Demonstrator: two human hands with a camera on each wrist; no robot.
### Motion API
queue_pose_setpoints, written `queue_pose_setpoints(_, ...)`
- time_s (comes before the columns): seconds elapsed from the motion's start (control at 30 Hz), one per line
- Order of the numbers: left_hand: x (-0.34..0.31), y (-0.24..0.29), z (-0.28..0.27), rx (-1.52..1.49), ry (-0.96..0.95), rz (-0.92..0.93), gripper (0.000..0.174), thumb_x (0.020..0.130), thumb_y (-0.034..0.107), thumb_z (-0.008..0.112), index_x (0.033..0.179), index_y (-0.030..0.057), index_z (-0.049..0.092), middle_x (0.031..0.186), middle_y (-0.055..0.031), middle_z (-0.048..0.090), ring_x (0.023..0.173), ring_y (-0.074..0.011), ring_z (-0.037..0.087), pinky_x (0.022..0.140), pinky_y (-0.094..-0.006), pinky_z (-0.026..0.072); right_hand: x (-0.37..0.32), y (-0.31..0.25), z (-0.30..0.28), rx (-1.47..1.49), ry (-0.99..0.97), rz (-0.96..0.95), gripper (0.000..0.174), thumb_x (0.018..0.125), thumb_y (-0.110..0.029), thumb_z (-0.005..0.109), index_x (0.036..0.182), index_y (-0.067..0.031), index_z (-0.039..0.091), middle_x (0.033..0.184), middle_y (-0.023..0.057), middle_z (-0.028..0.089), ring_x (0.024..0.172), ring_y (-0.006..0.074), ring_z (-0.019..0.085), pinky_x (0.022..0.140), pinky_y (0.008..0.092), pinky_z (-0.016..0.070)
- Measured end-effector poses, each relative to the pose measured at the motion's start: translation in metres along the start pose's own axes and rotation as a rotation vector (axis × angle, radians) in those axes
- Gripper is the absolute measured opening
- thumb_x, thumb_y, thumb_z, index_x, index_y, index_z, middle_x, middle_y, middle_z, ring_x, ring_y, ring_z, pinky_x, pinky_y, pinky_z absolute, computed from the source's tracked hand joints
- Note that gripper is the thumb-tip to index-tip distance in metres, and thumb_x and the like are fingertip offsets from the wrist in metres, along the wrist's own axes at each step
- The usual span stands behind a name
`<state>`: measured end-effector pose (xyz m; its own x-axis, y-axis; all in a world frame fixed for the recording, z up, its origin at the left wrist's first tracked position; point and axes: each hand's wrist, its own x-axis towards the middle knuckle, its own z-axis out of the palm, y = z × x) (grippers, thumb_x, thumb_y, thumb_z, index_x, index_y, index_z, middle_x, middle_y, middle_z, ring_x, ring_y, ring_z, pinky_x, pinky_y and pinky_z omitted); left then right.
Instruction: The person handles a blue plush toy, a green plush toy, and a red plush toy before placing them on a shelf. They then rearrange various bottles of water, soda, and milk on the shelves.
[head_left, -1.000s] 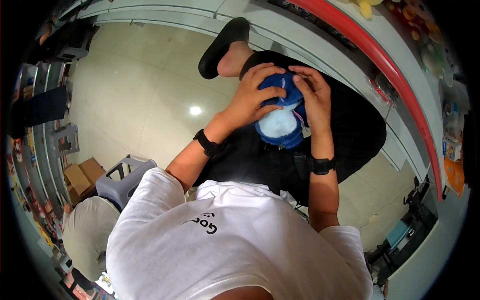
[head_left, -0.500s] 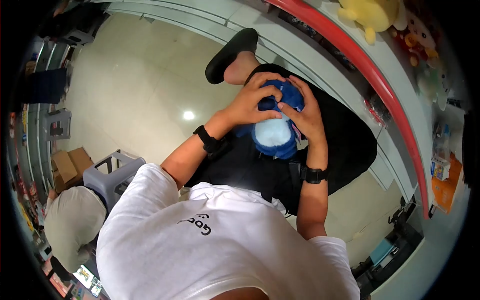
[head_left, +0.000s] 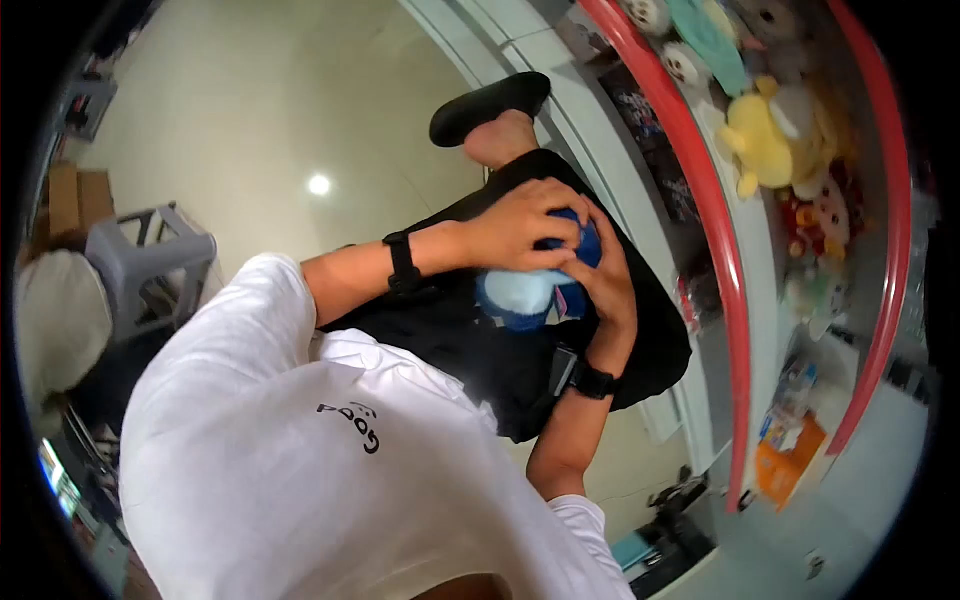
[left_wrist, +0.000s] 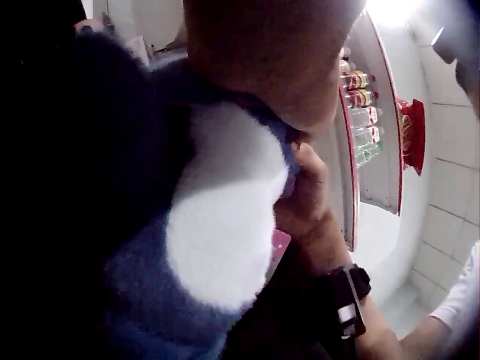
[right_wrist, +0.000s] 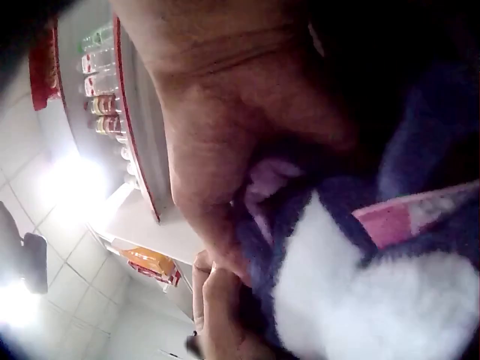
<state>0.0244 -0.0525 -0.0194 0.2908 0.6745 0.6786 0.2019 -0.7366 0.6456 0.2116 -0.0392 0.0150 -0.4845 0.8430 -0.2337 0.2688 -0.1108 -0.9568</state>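
Note:
A blue plush toy with a pale belly (head_left: 518, 293) rests over the dark-trousered lap, its head end between both hands. My left hand (head_left: 522, 228) grips it from the left, fingers curled over the top. From the right, my right hand (head_left: 608, 278) holds the other side, thumb and fingers round it, close to the left fingertips. The left wrist view has the white belly (left_wrist: 225, 217) up close and a pink tag (left_wrist: 280, 244) beside it. Purple fabric (right_wrist: 270, 180) shows beneath my right hand (right_wrist: 217, 120) in the right wrist view. The hands hide much of the toy's head.
Red-edged shelves (head_left: 715, 225) on the right hold plush toys, including a yellow one (head_left: 765, 140). A grey stool (head_left: 150, 260) stands at the left, near cardboard boxes (head_left: 78, 200) and a seated person (head_left: 62, 325). Bottles (left_wrist: 363, 116) line a shelf.
The head view has turned, bringing more of the right-hand shelves into sight. Both hands keep hold of the plush, and the left fingers now cover more of its head.

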Motion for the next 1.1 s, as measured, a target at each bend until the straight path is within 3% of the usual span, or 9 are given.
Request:
queue_pose_setpoints(0.17, 0.008, 0.010, 0.001, -0.118, 0.003, 0.012, 0.011, 0.075, 0.014, 0.066, 0.082, 0.0087, 0.058, 0.097, -0.0081, 0.053, 0.093, -0.0283, 0.052, 0.081, -0.0385, 0.0405, -0.002, -0.026, 0.011, -0.282, -0.170, -0.021, 0.066, 0.062, -0.008, 0.076, 0.121, -0.0006, 0.048, 0.110, 0.0091, 0.057, 0.102, 0.0175, 0.055, 0.089, 0.0296, 0.0426)
queue_pose_setpoints(0.23, 0.012, 0.008, -0.006, -0.159, 0.084, 0.037, 0.015, 0.076, 0.014, 0.065, 0.087, 0.0077, 0.058, 0.098, -0.0082, 0.053, 0.092, -0.0287, 0.052, 0.082, -0.0383, 0.0407, -0.002, -0.037, 0.014, -0.449, -0.054, -0.074, 0.062, 0.062, -0.007, 0.076, 0.119, -0.0003, 0.050, 0.108, 0.0087, 0.058, 0.100, 0.0163, 0.055, 0.088, 0.0292, 0.0429)
queue_pose_setpoints(0.4, 0.010, -0.005, -0.046, -0.163, 0.465, -0.152, 0.033, 0.081, 0.019, 0.064, 0.107, 0.0016, 0.052, 0.109, -0.0148, 0.053, 0.102, -0.0297, 0.051, 0.089, -0.0366, 0.0390, 0.001, -0.059, -0.002, -0.036, 0.323, -0.107, 0.058, 0.070, 0.000, 0.068, 0.123, 0.0019, 0.046, 0.113, 0.0125, 0.055, 0.101, 0.0221, 0.055, 0.091, 0.0328, 0.0424)
queue_pose_setpoints(0.53, -0.007, -0.031, -0.067, -0.042, 0.471, -0.393, 0.064, 0.074, 0.027, 0.072, 0.124, -0.0003, 0.042, 0.121, -0.0186, 0.047, 0.111, -0.0338, 0.046, 0.095, -0.0379, 0.0363, 0.015, -0.044, 0.000, 0.312, 0.429, -0.135, 0.055, 0.078, 0.002, 0.063, 0.129, 0.0003, 0.041, 0.119, 0.0118, 0.052, 0.107, 0.0217, 0.052, 0.095, 0.0339, 0.0390)
queue_pose_setpoints(0.6, -0.012, -0.039, -0.079, 0.011, 0.050, -0.410, 0.083, 0.068, 0.031, 0.076, 0.133, 0.0017, 0.036, 0.129, -0.0208, 0.040, 0.120, -0.0376, 0.039, 0.100, -0.0452, 0.0320, 0.026, -0.033, 0.013, 0.451, 0.412, -0.080, 0.051, 0.082, -0.001, 0.062, 0.129, -0.0002, 0.041, 0.121, 0.0097, 0.051, 0.110, 0.0205, 0.049, 0.097, 0.0324, 0.0359)
queue_pose_setpoints(0.73, -0.007, -0.023, -0.076, 0.503, 0.003, -0.463, 0.103, 0.057, 0.033, 0.082, 0.141, 0.0115, 0.028, 0.134, -0.0238, 0.033, 0.125, -0.0433, 0.031, 0.100, -0.0575, 0.0272, 0.046, -0.025, 0.032, 0.521, 0.362, -0.035, 0.047, 0.087, -0.006, 0.058, 0.130, -0.0004, 0.040, 0.119, 0.0088, 0.052, 0.108, 0.0195, 0.050, 0.095, 0.0322, 0.0377)
queue_pose_setpoints(0.87, -0.003, -0.044, -0.078, 0.507, -0.005, -0.479, 0.100, 0.053, 0.032, 0.083, 0.137, 0.0106, 0.034, 0.127, -0.0245, 0.039, 0.119, -0.0429, 0.038, 0.098, -0.0524, 0.0320, 0.055, -0.024, 0.039, 0.552, 0.284, -0.155, 0.049, 0.088, -0.011, 0.057, 0.132, 0.0014, 0.038, 0.124, 0.0106, 0.049, 0.112, 0.0209, 0.049, 0.096, 0.0313, 0.0381)
queue_pose_setpoints(0.97, 0.016, -0.080, -0.090, 0.179, 0.034, -0.572, 0.091, 0.053, 0.030, 0.083, 0.131, 0.0077, 0.041, 0.121, -0.0244, 0.044, 0.112, -0.0424, 0.043, 0.095, -0.0474, 0.0367, 0.056, -0.032, 0.037, 0.555, 0.255, -0.255, 0.054, 0.088, -0.014, 0.057, 0.135, 0.0031, 0.034, 0.132, 0.0152, 0.043, 0.121, 0.0257, 0.044, 0.100, 0.0347, 0.0373)
queue_pose_setpoints(1.1, 0.053, -0.140, -0.102, 0.358, 0.213, -0.592, 0.083, 0.054, 0.026, 0.083, 0.124, 0.0048, 0.044, 0.118, -0.0245, 0.046, 0.107, -0.0432, 0.046, 0.092, -0.0450, 0.0401, 0.044, -0.013, 0.016, 0.305, 0.495, -0.169, 0.049, 0.089, -0.014, 0.056, 0.131, 0.0038, 0.038, 0.133, 0.0194, 0.042, 0.125, 0.0316, 0.041, 0.099, 0.0426, 0.0398)
